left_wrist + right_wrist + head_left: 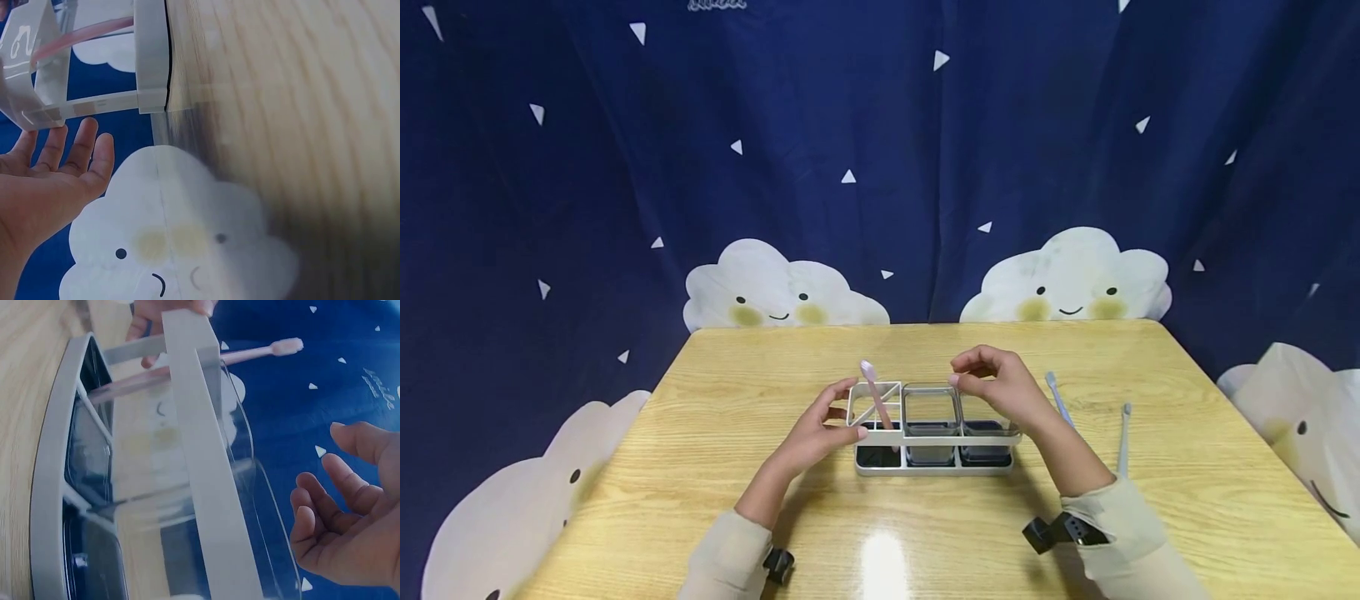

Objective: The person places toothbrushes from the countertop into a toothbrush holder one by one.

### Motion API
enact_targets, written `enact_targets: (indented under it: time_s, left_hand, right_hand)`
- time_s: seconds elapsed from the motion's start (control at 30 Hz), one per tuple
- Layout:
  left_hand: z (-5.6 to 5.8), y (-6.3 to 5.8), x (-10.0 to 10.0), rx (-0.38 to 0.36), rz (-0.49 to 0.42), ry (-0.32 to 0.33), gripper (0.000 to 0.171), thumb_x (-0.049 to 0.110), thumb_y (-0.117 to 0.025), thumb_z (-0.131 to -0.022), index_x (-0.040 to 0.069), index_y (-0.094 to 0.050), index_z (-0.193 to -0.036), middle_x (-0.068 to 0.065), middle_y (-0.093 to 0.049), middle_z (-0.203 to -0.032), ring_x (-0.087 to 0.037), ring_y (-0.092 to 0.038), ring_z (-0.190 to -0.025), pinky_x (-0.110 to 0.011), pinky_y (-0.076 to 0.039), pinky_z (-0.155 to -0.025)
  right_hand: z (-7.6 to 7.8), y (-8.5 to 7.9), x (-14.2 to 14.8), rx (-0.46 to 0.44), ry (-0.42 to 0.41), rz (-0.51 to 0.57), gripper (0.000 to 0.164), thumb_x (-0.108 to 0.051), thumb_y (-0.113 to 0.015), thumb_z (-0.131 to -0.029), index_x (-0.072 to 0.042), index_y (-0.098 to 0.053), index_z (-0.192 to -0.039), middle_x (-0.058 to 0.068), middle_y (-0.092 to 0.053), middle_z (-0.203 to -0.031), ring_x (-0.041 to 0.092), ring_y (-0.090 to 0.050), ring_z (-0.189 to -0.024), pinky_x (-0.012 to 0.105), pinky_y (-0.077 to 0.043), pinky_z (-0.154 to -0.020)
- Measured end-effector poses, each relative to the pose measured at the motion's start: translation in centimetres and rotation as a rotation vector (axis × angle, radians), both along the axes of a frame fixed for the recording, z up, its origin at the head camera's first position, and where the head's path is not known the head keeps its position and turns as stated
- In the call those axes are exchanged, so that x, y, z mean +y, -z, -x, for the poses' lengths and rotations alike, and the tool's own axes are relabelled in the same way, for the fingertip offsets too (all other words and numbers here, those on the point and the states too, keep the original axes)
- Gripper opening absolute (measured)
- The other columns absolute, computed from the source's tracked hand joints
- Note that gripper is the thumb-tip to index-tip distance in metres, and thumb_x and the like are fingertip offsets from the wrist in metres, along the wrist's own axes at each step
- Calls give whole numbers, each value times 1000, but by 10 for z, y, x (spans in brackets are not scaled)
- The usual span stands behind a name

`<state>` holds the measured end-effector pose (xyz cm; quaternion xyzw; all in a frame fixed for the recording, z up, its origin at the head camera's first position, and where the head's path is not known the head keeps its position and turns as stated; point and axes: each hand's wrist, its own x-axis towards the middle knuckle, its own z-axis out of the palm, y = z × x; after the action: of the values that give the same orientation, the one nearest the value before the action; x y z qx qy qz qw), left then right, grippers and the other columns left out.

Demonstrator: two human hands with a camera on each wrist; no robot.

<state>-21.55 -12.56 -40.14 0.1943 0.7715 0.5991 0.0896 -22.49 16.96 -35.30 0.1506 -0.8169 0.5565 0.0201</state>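
A white two-tier toothbrush holder stands on the table, with a pink toothbrush leaning in its divided left section. Two clear cups, a middle cup and a right cup, sit in its other sections. My left hand grips the holder's left end, thumb at the front corner and fingers around the back. Over the right cup's back rim hovers my right hand; the right wrist view shows its fingers loosely bent, apart from the cup, with nothing between them.
To the right of the holder lie a blue toothbrush, partly behind the right forearm, and a grey toothbrush. The wooden table ends at a dark blue curtain printed with clouds and triangles.
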Motion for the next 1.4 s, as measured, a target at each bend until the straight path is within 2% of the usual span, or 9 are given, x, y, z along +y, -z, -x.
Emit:
enact_targets:
  time_s: [0.27, 0.4, 0.63, 0.67, 0.8, 0.97, 1.07, 1.27, 1.4]
  left_hand:
    - [0, -2, -2, 6, -13, 9, 70, 8, -70, -81, 5, -34, -141, -22, -31, -140, -41, -37, -121, -43, -42, -89]
    - [0, -1, -2, -27, -42, 36, 71, 7, -69, -83, 4, -30, -143, -24, -27, -143, -43, -33, -125, -47, -37, -95]
    - [14, 27, -7, 13, -24, 40, 71, 17, -70, -84, 14, -32, -143, -17, -36, -139, -41, -40, -121, -46, -38, -94]
    - [14, 27, -7, 16, -16, 38, 71, 17, -70, -84, 15, -32, -143, -15, -37, -139, -40, -41, -120, -45, -39, -93]
    - [12, 22, -6, 6, -4, 31, 71, 16, -70, -84, 16, -31, -144, -13, -37, -138, -40, -42, -118, -44, -41, -90]
    - [2, 4, -3, -12, -14, 76, 73, 9, -66, -86, 5, -24, -145, -23, -31, -140, -46, -40, -118, -47, -41, -90]
    - [0, -1, -2, -9, -4, 86, 72, 8, -65, -86, 3, -23, -145, -26, -30, -139, -45, -41, -116, -46, -42, -89]
    - [10, 19, -6, -7, 2, 47, 72, 14, -67, -86, 11, -26, -145, -20, -32, -139, -36, -45, -113, -44, -44, -85]
    - [14, 27, -7, -4, 3, 33, 72, 19, -70, -84, 19, -30, -144, -13, -35, -138, -33, -46, -112, -42, -45, -84]
  right_hand:
    - [-1, 1, 22, -18, 19, 52, 29, -17, -68, -86, 3, -61, -105, 12, -61, -98, 20, -57, -84, 30, -49, -71]
    - [0, 4, 37, -26, 51, 54, 31, -18, -68, -87, 4, -60, -107, 12, -61, -98, 17, -56, -82, 29, -48, -69]
    - [0, 16, 66, -68, 130, 23, 36, -24, -65, -88, 3, -58, -111, 5, -61, -100, 13, -57, -87, 29, -47, -70]
    - [0, 17, 70, -77, 137, 18, 37, -26, -65, -89, 3, -57, -112, 4, -61, -102, 12, -57, -88, 31, -47, -72]
    - [-2, 21, 81, -100, 156, -6, 44, -32, -62, -90, 2, -54, -117, 7, -59, -108, 11, -56, -93, 35, -46, -77]
    - [-6, 29, 92, -134, 193, -35, 50, -35, -60, -91, 1, -51, -123, 10, -56, -112, 11, -54, -95, 32, -46, -76]
    - [-7, 36, 99, -149, 223, -44, 50, -35, -59, -91, 1, -50, -124, 8, -57, -110, 10, -54, -93, 28, -47, -73]
    - [-4, 46, 110, -158, 267, -41, 52, -36, -58, -92, 3, -49, -125, 5, -57, -109, 5, -53, -91, 29, -48, -75]
    - [-2, 49, 115, -169, 299, -48, 53, -37, -58, -92, 4, -49, -125, 8, -56, -111, 5, -52, -91, 37, -47, -80]
